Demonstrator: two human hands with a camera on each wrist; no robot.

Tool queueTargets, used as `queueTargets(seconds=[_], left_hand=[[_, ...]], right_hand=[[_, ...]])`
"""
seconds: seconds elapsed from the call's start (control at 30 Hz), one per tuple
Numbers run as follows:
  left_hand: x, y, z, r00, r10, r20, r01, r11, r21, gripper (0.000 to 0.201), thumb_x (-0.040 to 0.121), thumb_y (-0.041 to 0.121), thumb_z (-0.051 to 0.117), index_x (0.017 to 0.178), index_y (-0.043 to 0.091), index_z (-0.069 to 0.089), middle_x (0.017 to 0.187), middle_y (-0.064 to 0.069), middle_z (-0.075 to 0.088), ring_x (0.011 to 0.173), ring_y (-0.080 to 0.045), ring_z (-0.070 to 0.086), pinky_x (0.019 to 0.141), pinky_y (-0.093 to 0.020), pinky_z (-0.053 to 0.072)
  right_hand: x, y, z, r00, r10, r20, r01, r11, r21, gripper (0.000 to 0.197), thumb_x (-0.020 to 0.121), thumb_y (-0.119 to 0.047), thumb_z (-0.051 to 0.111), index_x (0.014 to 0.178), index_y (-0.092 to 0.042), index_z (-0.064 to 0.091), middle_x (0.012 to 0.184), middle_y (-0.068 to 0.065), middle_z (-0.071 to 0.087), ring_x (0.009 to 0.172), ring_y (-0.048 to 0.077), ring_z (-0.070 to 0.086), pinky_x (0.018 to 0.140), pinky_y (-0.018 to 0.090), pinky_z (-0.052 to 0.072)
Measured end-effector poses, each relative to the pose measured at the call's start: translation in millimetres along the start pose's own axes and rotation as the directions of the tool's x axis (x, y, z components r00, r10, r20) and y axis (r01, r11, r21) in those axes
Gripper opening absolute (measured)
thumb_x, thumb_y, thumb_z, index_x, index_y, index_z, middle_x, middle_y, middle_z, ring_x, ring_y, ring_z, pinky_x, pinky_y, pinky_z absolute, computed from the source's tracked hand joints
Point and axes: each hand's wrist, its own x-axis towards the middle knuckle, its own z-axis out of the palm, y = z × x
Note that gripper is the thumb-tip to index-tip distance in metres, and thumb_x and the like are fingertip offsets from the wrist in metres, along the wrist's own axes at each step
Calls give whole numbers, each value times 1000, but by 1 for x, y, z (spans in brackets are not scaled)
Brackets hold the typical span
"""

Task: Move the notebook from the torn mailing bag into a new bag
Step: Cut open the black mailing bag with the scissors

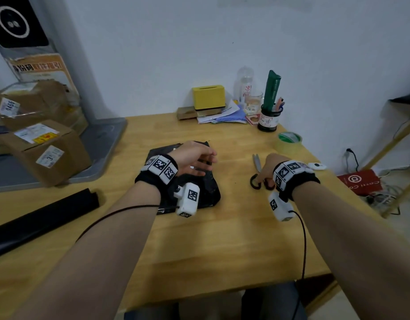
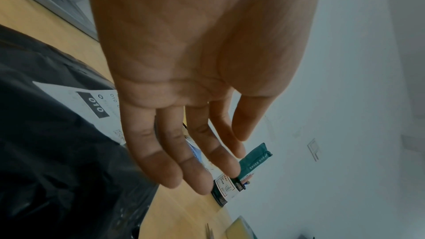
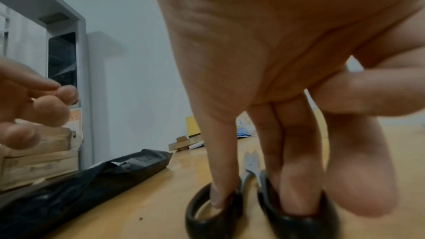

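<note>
Notebook hidden inside the crumpled black plastic mailing bag [image 1: 207, 188] mid-worktop [image 1: 222, 239]: left hand [image 1: 194, 159] hovers flat-fingered above; right hand [image 1: 267, 168], fingers hooked into black-handled steel scissors [image 1: 257, 172], should snip only the bag's edge.

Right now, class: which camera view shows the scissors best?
The head view: the whole scissors lie on the table, blades and black handles visible, the right hand at the loops. The right wrist view shows the loops close up with fingers inside them, but little blade. The left wrist view shows only a tip.
</note>
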Motion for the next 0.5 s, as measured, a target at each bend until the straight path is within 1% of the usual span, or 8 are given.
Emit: queueTargets(seconds=[0.07,0.13,0.2,0.3,0.33,0.37,0.43,0.5], left_hand=[[0,-1,-2,1000,-4,-3,4,1000,-9,18,97,25,57,104,13,68,90,-3,72,88,-24,69,76,-36,52],[-1,-3,-5,1000,-8,-23,8,1000,-1,17,97,24,57,103,13,69,93,-3,72,87,-23,68,81,-37,51],[-1,-6,-10,993,-24,-113,28,999,35,18,97,24,58,106,13,69,96,-3,71,86,-21,66,81,-35,51],[0,-15,-28,946,-75,-316,98,993,59,21,95,23,61,110,9,65,98,-4,62,81,-20,56,71,-31,47],[-1,-18,-34,928,-102,-358,133,989,63,28,94,23,60,117,7,62,99,-6,58,81,-22,52,71,-31,47],[-1,-22,-41,912,-138,-386,178,982,69,35,94,23,59,124,6,58,102,-7,55,85,-24,51,76,-34,48],[-6,-27,-52,889,-207,-408,259,963,74,45,92,24,61,132,7,50,117,-11,54,98,-31,51,89,-45,51],[-11,-31,-57,885,-252,-391,312,945,97,55,92,23,62,141,7,43,135,-18,48,111,-39,49,90,-50,49]], right_hand=[[4,1,4,1000,11,-13,-11,1000,11,38,80,-38,79,67,-8,58,59,8,59,52,26,59,51,27,49],[8,-1,8,1000,4,4,-4,999,54,34,71,-37,76,65,-7,61,55,9,60,49,26,60,51,28,51],[3,-7,6,1000,-2,27,-2,989,148,32,67,-37,75,63,-8,62,53,8,60,47,25,58,51,29,49],[-5,-22,-3,993,-37,115,-6,934,356,36,86,-35,71,68,-6,61,58,7,65,39,19,48,48,21,38],[-4,-28,-4,988,-63,142,-8,892,451,34,90,-34,69,75,-4,64,65,8,71,40,17,46,47,21,35],[-4,-34,-3,982,-95,161,-12,829,560,30,92,-31,67,85,-2,65,76,9,77,45,17,46,48,22,34],[-1,-46,2,973,-163,167,-11,681,732,28,94,-26,66,99,1,66,92,13,80,55,18,53,54,26,39],[3,-59,7,967,-211,144,7,586,810,29,91,-26,70,103,1,68,98,14,79,62,20,61,58,27,44]])
